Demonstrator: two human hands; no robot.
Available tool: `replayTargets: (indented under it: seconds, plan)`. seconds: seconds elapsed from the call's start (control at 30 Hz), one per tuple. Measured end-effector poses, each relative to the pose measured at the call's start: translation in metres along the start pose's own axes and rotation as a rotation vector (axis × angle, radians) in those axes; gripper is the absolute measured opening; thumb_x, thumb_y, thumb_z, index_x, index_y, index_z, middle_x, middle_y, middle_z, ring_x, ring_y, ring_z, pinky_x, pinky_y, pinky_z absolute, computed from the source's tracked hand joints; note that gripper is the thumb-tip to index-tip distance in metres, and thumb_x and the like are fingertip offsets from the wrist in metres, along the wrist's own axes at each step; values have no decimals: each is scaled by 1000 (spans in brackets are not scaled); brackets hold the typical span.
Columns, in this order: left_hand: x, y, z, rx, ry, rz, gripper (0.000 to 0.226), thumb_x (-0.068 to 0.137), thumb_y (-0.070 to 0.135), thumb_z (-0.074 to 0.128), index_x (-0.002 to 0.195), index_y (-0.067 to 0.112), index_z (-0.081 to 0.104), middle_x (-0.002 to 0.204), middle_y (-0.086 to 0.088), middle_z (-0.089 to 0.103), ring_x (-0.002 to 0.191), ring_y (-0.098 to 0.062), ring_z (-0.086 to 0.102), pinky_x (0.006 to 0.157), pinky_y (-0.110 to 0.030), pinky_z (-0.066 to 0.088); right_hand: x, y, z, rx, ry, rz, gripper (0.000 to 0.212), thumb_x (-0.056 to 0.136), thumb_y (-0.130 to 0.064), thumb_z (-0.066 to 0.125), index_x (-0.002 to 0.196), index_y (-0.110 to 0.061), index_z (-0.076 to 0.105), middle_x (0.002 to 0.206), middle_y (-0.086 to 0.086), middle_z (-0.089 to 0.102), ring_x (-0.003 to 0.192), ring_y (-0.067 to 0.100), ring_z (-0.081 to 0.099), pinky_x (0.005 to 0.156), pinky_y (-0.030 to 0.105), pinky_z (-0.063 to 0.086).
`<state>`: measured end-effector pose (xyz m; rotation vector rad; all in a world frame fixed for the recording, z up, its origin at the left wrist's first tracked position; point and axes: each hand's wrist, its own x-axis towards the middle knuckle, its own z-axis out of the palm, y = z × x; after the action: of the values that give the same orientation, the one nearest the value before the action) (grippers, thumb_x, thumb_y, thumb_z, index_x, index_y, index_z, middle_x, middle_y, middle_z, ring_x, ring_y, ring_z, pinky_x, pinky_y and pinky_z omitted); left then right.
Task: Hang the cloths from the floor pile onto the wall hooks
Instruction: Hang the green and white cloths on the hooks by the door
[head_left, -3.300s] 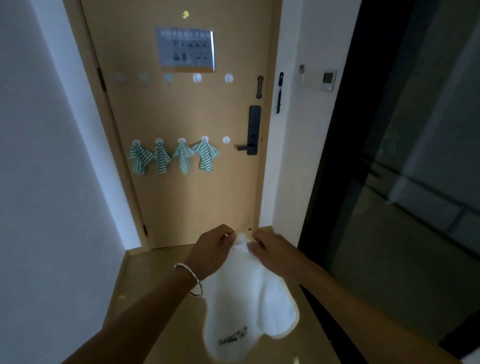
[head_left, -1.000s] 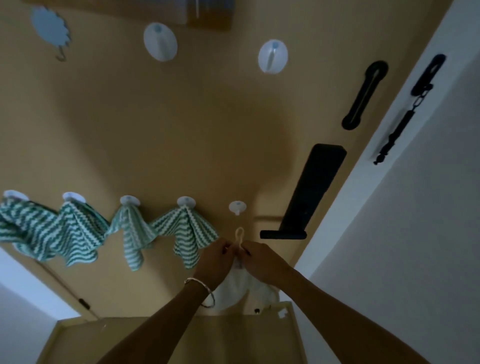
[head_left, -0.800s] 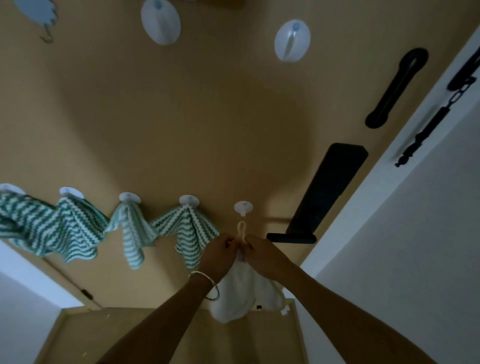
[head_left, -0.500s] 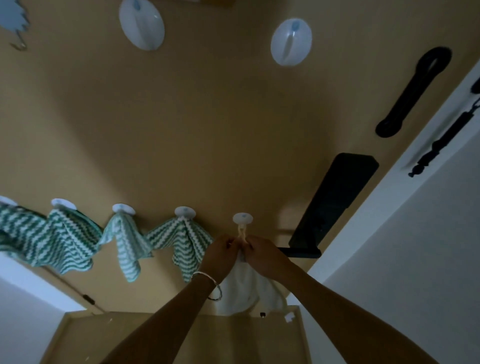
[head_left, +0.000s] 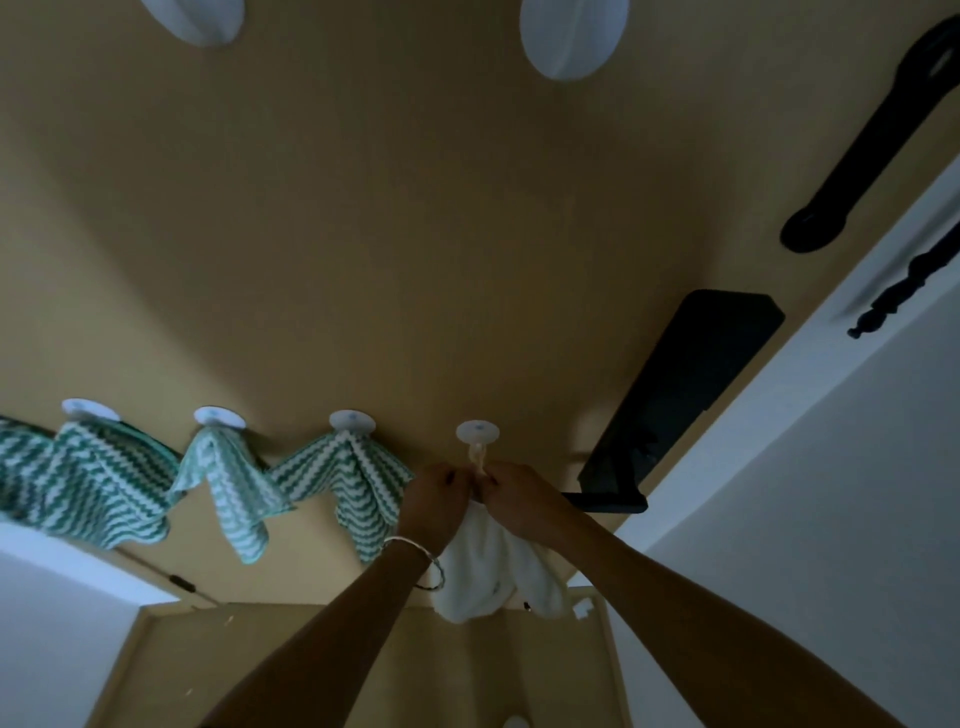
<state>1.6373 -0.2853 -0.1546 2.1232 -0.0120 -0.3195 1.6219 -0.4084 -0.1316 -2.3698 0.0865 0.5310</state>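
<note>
Both hands pinch the top of the white cloth (head_left: 488, 566) right at the root of its small loop (head_left: 477, 457), the left hand (head_left: 434, 491) at 9 o'clock of the loop and the right hand (head_left: 519, 499) at 3 o'clock, fingers curled tight. Gripping this close probably keeps the loop spread and easy to steer. The loop reaches up at 12 o'clock to the white hook (head_left: 477, 432) on the door (head_left: 363, 260); I cannot tell whether it has caught the peg. The cloth's body hangs slack at 6 o'clock below the hands, so its weight should seat the loop once released. At 9 o'clock along the row, striped cloths (head_left: 358, 483) occupy the other hooks, which is why this end hook is chosen. The black lock (head_left: 675, 395) sits at 3 o'clock
</note>
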Motion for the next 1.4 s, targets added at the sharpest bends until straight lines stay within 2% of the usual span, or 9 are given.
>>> replayTargets:
  seconds: [0.2, 0.33, 0.5, 0.6, 0.73, 0.9, 1.07, 1.2, 1.4]
  plan:
    - [0, -6, 3, 34, -7, -12, 37, 94, 17, 46, 58, 17, 49, 59, 3, 49, 57, -11, 46, 51, -19, 32, 3, 4, 5, -26, -29, 20, 33, 103, -32, 33, 94, -9, 56, 81, 3, 57, 67, 13, 50, 57, 25, 36]
    - [-4, -11, 3, 109, -32, -29, 16, 95, 19, 47, 92, 15, 62, 86, 1, 62, 77, -13, 57, 61, -20, 37, 1, 8, 7, -42, -83, 75, 26, 102, -31, 34, 92, -15, 52, 77, -1, 54, 62, 9, 47, 55, 23, 35]
    - [-11, -27, 0, 177, -74, -50, 33, 93, 9, 48, 125, 6, 52, 125, -12, 57, 113, -25, 54, 90, -25, 39, -2, 24, 16, -200, -185, 176, 28, 101, -31, 35, 100, -11, 55, 83, 0, 49, 75, 14, 49, 61, 24, 36]
    - [-19, -30, -4, 105, -49, -96, 33, 90, 5, 51, 124, 4, 53, 124, -12, 56, 116, -25, 52, 93, -24, 37, -5, 28, 16, -242, -203, 203, 30, 99, -31, 40, 70, -21, 40, 72, -3, 41, 62, 8, 40, 62, 26, 36]
    - [-30, -30, -6, 152, -80, -57, 33, 93, 5, 46, 126, 0, 51, 130, -11, 53, 121, -24, 51, 96, -22, 36, -18, 16, 15, -298, -226, 112, 38, 101, -26, 36, 64, -19, 37, 69, -3, 38, 62, 8, 40, 61, 26, 33]
    - [-44, -27, -14, 133, -112, -42, 37, 96, 7, 41, 133, 5, 47, 132, -14, 53, 121, -27, 51, 95, -25, 41, -41, -5, 19, -327, -228, 40, 36, 102, -31, 37, 121, -10, 59, 124, 8, 58, 116, 25, 53, 95, 35, 43]
    - [-65, -36, -12, 150, -121, -21, 33, 95, 7, 42, 126, 5, 54, 121, -14, 58, 117, -28, 54, 96, -31, 44, -60, -9, 38, -344, -215, 9, 38, 101, -32, 38, 126, -11, 57, 131, 9, 56, 115, 26, 54, 92, 33, 42]
    - [-91, -48, 0, 223, -206, -1, 30, 96, 15, 45, 122, 6, 58, 121, -6, 57, 120, -23, 52, 100, -28, 39, -76, 1, 57, -383, -243, -5, 28, 100, -29, 38, 99, -13, 61, 104, 8, 61, 93, 25, 54, 76, 33, 40]
    - [-116, -56, 10, 225, -249, 0, 25, 88, 3, 48, 104, 8, 67, 121, -5, 61, 102, -18, 61, 82, -11, 38, -96, 10, 61, -353, -204, -45, 36, 96, -25, 46, 130, -12, 51, 125, 13, 58, 106, 29, 57, 86, 39, 47]
